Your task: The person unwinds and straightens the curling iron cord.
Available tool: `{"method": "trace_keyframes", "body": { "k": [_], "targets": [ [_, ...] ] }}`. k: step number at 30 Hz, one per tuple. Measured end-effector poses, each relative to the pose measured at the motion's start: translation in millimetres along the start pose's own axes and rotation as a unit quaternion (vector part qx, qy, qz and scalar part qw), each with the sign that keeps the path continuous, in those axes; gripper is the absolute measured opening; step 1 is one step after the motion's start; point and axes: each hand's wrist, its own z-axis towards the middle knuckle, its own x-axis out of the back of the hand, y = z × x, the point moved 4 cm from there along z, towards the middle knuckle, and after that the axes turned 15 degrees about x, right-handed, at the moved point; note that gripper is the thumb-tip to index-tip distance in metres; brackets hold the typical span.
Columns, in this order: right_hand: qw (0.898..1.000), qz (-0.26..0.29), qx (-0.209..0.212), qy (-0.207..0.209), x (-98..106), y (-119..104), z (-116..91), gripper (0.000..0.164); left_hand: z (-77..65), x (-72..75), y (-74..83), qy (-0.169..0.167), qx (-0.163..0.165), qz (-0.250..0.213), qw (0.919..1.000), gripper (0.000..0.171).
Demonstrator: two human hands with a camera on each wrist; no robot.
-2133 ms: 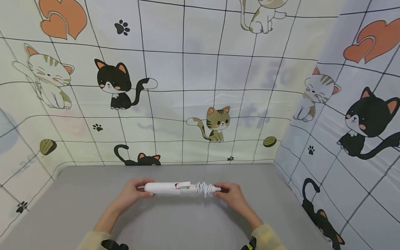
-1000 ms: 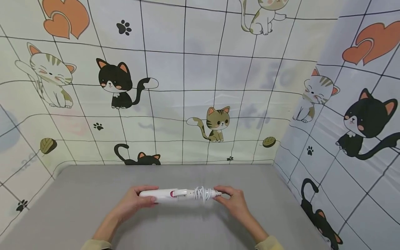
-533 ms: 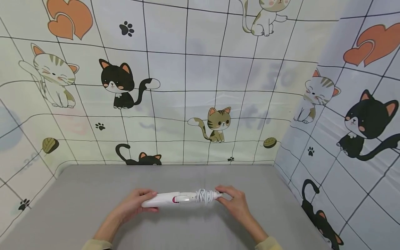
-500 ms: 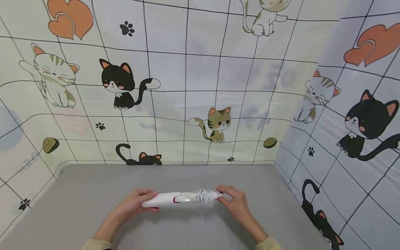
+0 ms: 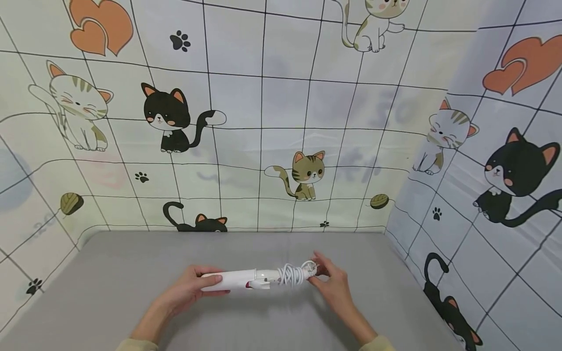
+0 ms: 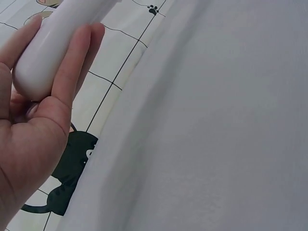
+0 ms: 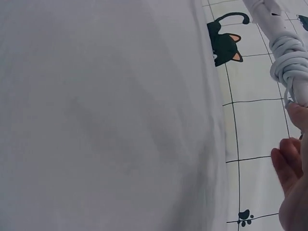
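A white curling iron [image 5: 237, 279] is held level above the grey tabletop in the head view, its small lever facing the near side. The left hand [image 5: 190, 290] grips the thick smooth end, thumb on the near face. In the left wrist view, the fingers of the left hand [image 6: 43, 115] wrap round that rounded end. White cord [image 5: 291, 275] is wound in several loops round the slimmer right part. At the right end, the right hand [image 5: 332, 282] pinches the cord's end part between thumb and fingers; in the right wrist view the thumb [image 7: 298, 115] touches just below the coils.
A grey cloth-covered tabletop [image 5: 131, 268] lies under both hands. Behind it and at the sides rise white grid-patterned curtains [image 5: 281, 107] printed with cats, hearts and paw marks. Pale yellow sleeves [image 5: 138, 345] show at the bottom edge.
The curling iron has come nearer and turned about its length, so its lever now faces the near side. The right hand's fingers have lifted a cord loop at the right end.
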Motion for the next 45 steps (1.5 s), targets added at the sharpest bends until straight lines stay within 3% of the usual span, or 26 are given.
{"method": "trace_keyframes", "body": {
  "k": [4, 9, 12, 15, 20, 25, 31, 37, 45],
  "targets": [
    [0.992, 0.023, -0.111, -0.053, -1, 3, 2, 0.046, 1.2, 0.8, -0.5, 0.035, -0.012, 0.001, 0.9993, 0.039],
    [0.955, 0.150, -0.230, -0.109, -3, 7, 2, 0.050, -0.1, 3.4, -4.3, 0.075, -0.019, -0.010, 0.9970, 0.040],
    [0.931, 0.233, -0.258, -0.110, -3, 8, 1, 0.048, -0.1, 5.7, -6.7, 0.085, -0.022, -0.020, 0.9960, 0.029],
    [0.914, 0.288, -0.268, -0.103, -3, 10, -1, 0.044, -0.1, 7.5, -7.6, 0.086, -0.025, -0.029, 0.9955, 0.026],
    [0.892, 0.324, -0.301, -0.091, -4, 11, -1, 0.045, -1.8, 7.9, -6.8, 0.078, -0.037, -0.031, 0.9957, 0.027],
    [0.883, 0.341, -0.311, -0.080, -6, 12, -2, 0.045, -3.6, 8.2, -5.6, 0.092, -0.040, -0.034, 0.9944, 0.027],
    [0.888, 0.347, -0.294, -0.068, -6, 12, -1, 0.046, -3.7, 8.9, -4.9, 0.112, -0.034, -0.027, 0.9928, 0.026],
    [0.885, 0.343, -0.309, -0.062, -4, 12, -3, 0.043, -3.2, 8.0, -6.1, 0.108, -0.029, 0.007, 0.9937, 0.028],
    [0.898, 0.300, -0.318, -0.052, -2, 13, -2, 0.043, 0.4, 5.6, -3.7, 0.098, -0.026, 0.032, 0.9944, 0.035]
  ]
}}
